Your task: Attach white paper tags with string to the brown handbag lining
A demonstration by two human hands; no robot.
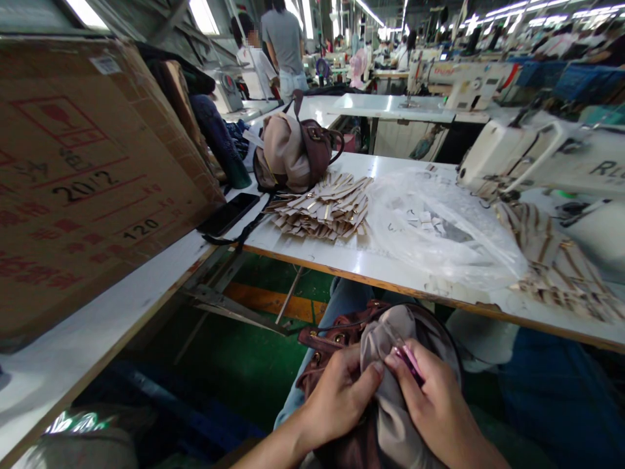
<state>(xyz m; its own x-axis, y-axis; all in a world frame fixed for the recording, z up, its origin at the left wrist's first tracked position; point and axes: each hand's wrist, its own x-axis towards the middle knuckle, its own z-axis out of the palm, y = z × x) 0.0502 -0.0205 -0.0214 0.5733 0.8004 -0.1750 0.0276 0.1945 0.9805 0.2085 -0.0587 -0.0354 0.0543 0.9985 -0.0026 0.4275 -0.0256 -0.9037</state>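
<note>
My left hand (339, 391) is clamped on the beige lining (383, 335), thumb and fingers pinching a fold of it. My right hand (434, 391), just beside it, is closed around a small purple tool (413, 366), whose thin end points up and to the left at the lining; I cannot tell whether the tip goes into the cloth. The maroon bag (336, 332) that the lining spills from lies in my lap, under and between both hands, its zip showing just above my left hand. My jeans (351, 296) show beyond the bag and to the left of it.

Ahead of my hands, across the edge of the white surface (317, 252), a heap of pale strips (325, 212) with brassy bits lies beyond my left hand. Beside that heap, straight ahead of my right hand, clear plastic (463, 254) is spread loosely, with small white pieces showing in it. Farther right of my right hand there are more strips (541, 244), near a white sewing machine (551, 153).

Beyond the heap, farther from my left hand, a second bag (319, 156) sits on the surface, beige and maroon too. Off to the left of my left hand are a dark phone (232, 213), lying flat, and next to it a big brown box (97, 215) with red and black marks.
</note>
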